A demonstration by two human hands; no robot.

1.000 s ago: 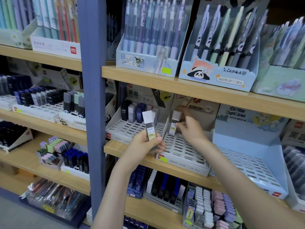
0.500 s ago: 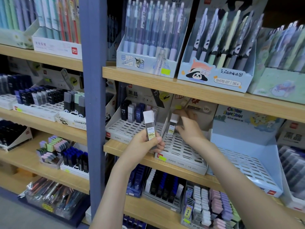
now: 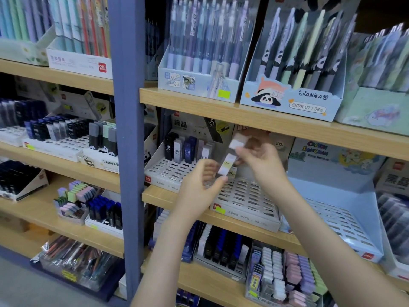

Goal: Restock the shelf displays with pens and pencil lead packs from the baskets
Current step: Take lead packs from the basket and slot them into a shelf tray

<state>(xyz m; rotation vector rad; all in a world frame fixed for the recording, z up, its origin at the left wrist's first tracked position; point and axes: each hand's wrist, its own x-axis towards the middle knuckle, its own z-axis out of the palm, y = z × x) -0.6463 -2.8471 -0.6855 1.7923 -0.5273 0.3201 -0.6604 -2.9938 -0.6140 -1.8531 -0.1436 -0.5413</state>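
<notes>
A white pencil lead pack [image 3: 226, 166] sits between the two hands, in the air just above the far left corner of the white slotted tray [image 3: 245, 202] on the middle shelf [image 3: 159, 194]. Its long axis is tilted, the upper end leaning right and away toward the right hand [image 3: 261, 160], the lower end pointing near and left at the left hand [image 3: 199, 187]. The right-hand fingers pinch its upper part, while the left thumb tip touches or nearly touches its lower end; motion blur keeps me from telling whether the left hand grips it or is letting go. A second pale pack [image 3: 238, 140] shows above, at the right fingertips, though how it is held is unclear. At least one more pack with a yellow label [image 3: 231, 173] stands in the tray's far row, partly hidden, so three can be counted here; the tray is otherwise bare. The right hand is nearer the empty slots, which lie just below and near of the pack, so I judge it would seat the pack upright there. The grey tray [image 3: 168, 171] to the left holds about five packs; the blue tray [image 3: 345, 222] to the right holds none.
</notes>
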